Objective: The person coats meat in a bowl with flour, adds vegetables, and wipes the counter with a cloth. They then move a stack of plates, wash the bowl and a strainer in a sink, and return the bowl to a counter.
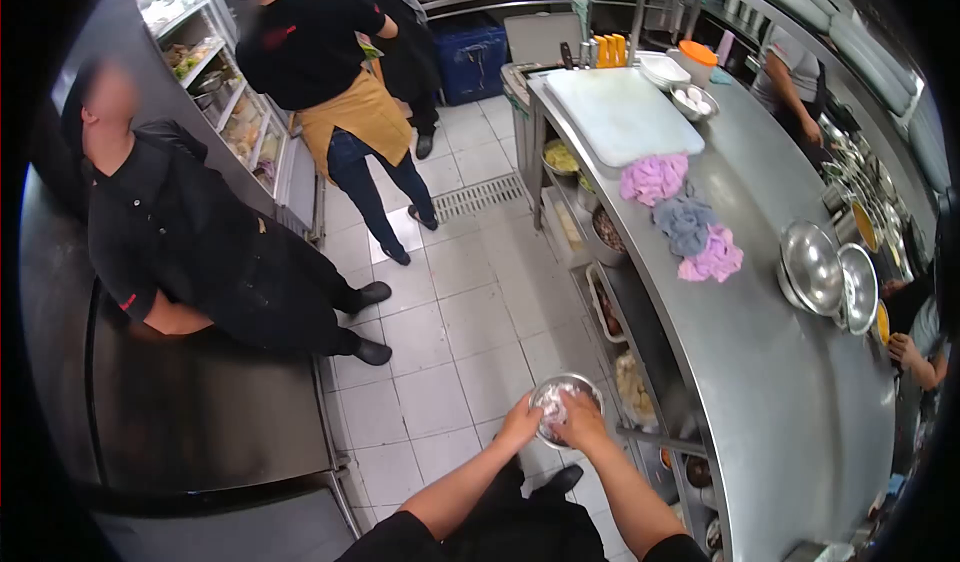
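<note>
Where counter point(760, 382) curves, left hand point(520, 425) and right hand point(584, 424) both clasp steel bowl point(563, 394)

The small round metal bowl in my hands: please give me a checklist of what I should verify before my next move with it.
1. Grip: the left hand and the right hand both hold the small round metal bowl: ok.
2. The pale contents lie inside the bowl: ok.
3. Bowl held level: cannot tell.
4. The long stainless steel counter shows bare surface to the right of the bowl: ok.
5. Aisle ahead: a person in a tan apron and a person in black, leaning at the left, stand on the white tiled floor: not ok.
</note>
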Tool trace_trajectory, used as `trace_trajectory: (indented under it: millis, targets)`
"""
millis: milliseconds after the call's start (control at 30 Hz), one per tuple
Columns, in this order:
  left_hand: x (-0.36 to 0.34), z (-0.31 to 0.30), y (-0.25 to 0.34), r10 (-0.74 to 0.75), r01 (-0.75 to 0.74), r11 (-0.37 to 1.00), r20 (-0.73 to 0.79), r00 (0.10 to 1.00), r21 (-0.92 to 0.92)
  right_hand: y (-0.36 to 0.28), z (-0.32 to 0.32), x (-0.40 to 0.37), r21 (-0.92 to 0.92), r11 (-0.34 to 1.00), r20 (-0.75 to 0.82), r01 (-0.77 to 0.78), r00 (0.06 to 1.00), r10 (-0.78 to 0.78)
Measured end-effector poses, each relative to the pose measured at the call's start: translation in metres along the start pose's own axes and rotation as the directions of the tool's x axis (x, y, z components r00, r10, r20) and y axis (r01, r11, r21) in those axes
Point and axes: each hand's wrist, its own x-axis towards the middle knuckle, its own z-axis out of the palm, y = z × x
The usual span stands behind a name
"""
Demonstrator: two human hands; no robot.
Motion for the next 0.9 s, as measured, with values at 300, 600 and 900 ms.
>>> trace_trajectory:
  millis: [300, 600, 900]
  targets:
    - [0.082, 0.054, -0.205, -0.156, 0.162, 0.982, -0.065, 0.986, 0.099, 0.112, 0.203, 0.106, -0.04, 0.999, 0.206, 0.009, 0.978, 0.0]
    - [0.177, 0.161, -0.344, -0.097, 0.104, 0.991, 0.074, 0.992, -0.088, 0.281, 0.262, 0.119, 0.129, 0.992, -0.403, -0.006, 0.913, 0.058]
    - [0.234, 0.207, -0.352, -0.072, 0.04, 0.988, 0.213, 0.974, 0.148, 0.52, 0.277, 0.14, 0.124, 0.683, -0.392, -0.72, 0.597, 0.7]
